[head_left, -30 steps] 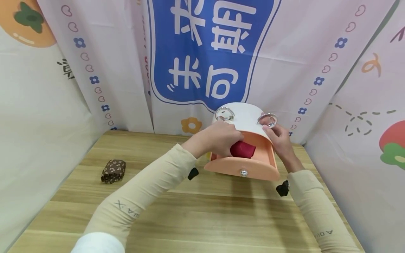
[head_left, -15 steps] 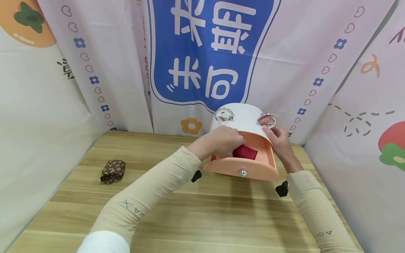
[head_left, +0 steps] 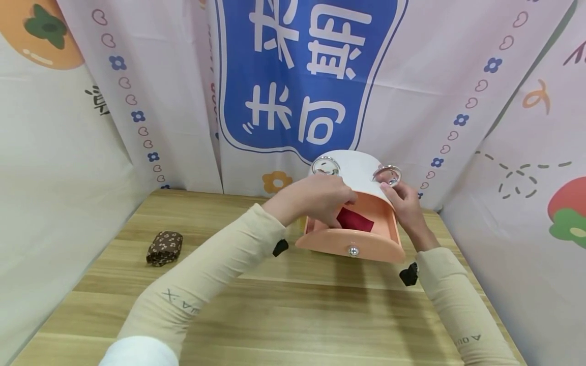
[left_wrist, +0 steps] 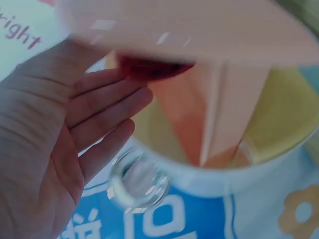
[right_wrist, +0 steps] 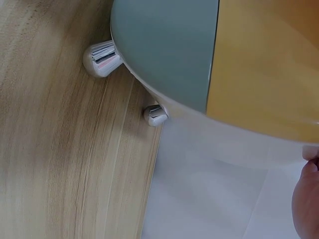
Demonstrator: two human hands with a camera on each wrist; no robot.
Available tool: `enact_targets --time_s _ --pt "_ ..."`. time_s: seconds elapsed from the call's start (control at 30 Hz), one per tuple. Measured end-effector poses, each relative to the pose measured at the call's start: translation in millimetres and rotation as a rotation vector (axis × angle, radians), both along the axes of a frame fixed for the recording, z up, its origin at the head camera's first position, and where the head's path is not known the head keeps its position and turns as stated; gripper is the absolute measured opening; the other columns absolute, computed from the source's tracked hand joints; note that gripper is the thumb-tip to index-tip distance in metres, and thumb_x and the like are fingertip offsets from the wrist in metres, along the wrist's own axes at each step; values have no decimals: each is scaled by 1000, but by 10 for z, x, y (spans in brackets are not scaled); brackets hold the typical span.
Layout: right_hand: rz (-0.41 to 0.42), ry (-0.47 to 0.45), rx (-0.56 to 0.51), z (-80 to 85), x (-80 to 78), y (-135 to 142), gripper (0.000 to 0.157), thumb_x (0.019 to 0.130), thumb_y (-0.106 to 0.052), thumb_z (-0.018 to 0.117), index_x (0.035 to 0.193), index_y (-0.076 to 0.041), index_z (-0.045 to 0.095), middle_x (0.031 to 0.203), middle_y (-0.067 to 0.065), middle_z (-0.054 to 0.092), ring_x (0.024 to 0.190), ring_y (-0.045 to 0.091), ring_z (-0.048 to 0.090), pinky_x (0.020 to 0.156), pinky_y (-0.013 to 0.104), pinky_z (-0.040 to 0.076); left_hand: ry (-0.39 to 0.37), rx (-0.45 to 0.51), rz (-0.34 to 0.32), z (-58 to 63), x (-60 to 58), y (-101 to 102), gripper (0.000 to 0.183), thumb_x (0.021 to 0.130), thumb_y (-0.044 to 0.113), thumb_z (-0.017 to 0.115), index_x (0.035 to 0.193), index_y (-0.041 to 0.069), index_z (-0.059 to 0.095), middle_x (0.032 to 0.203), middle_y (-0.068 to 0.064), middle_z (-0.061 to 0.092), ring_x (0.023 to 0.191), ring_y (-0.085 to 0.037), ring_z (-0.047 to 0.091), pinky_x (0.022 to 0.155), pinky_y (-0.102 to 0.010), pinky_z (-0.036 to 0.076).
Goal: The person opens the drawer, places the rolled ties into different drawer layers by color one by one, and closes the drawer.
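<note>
A small white drawer cabinet [head_left: 356,168] with two silver rings on top stands at the back of the table, its peach drawer [head_left: 350,243] pulled out. A folded dark red cloth [head_left: 355,220] lies inside that drawer. My left hand [head_left: 318,198] reaches in over the drawer's left side, thumb right at the cloth's left end and fingers spread away from it. In the left wrist view, the left hand's fingers [left_wrist: 112,102] are nearly straight beside the red cloth [left_wrist: 149,68]. My right hand [head_left: 406,203] grips the cabinet's upper right edge by the right ring [head_left: 397,168].
A folded brown patterned cloth [head_left: 165,248] lies on the wooden table [head_left: 274,315] at the left. Printed curtains [head_left: 174,76] close off the back and sides. Below the peach drawer, the right wrist view shows green [right_wrist: 164,50] and yellow [right_wrist: 259,74] drawer fronts and short silver feet [right_wrist: 102,59].
My left hand has shifted slightly and its fingers have lifted off the red cloth, which now lies flatter and shows more. The right hand keeps its hold on the cabinet.
</note>
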State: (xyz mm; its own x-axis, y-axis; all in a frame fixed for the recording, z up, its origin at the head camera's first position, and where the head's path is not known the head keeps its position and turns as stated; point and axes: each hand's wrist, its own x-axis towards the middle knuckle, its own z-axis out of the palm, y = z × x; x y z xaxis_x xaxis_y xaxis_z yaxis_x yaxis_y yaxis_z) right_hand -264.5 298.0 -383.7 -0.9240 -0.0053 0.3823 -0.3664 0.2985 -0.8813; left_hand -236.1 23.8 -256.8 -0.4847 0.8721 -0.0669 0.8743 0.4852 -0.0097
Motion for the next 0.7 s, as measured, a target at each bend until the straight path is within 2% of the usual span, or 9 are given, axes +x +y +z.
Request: enact_targets --time_s 0.1,0.2,0.27,0.33,0.47,0.57,0.7 --pt "-3 1 4 1 -1 -5 41 108 -35 57 137 -8 67 127 -8 69 105 4 70 86 18 59 32 19 18 147 33 -105 45 87 47 83 121 18 75 101 4 76 90 -14 65 81 -28 54" --pt "-15 -10 12 6 1 -5 45 107 -37 58 139 -6 65 120 -8 70 101 4 72 84 19 60 89 53 31 269 91 -231 36 88 49 81 107 19 76 86 5 69 82 -14 59 71 -28 48" --pt "-20 -14 13 3 1 -12 46 107 -38 58 139 -5 65 121 -8 70 101 4 72 84 20 60 126 76 31 319 136 -317 30 90 48 78 96 19 74 75 5 60 75 -14 54 64 -29 40" --pt "-26 -16 18 -2 6 -13 47 107 -38 58 139 -5 65 122 -7 70 100 4 72 83 20 60 151 82 28 345 196 -400 29 90 47 77 93 19 72 71 6 54 70 -14 50 60 -28 36" --pt "-36 -14 21 -5 12 -1 47 107 -39 57 137 -4 65 122 -6 69 100 3 71 83 19 60 189 56 22 336 343 -534 26 91 45 77 96 19 72 70 7 54 67 -13 50 58 -28 37" --pt "-28 -13 13 -1 13 6 46 107 -39 57 136 -5 66 121 -5 69 100 4 71 83 19 60 212 55 25 282 472 -622 24 91 43 78 98 20 74 71 7 56 66 -13 53 56 -28 39" --pt "-4 -9 -8 -2 8 8 43 108 -38 57 135 -7 68 136 -5 68 107 4 70 86 20 60 221 94 47 157 646 -717 18 89 37 79 98 22 75 68 9 59 62 -11 53 52 -28 39"
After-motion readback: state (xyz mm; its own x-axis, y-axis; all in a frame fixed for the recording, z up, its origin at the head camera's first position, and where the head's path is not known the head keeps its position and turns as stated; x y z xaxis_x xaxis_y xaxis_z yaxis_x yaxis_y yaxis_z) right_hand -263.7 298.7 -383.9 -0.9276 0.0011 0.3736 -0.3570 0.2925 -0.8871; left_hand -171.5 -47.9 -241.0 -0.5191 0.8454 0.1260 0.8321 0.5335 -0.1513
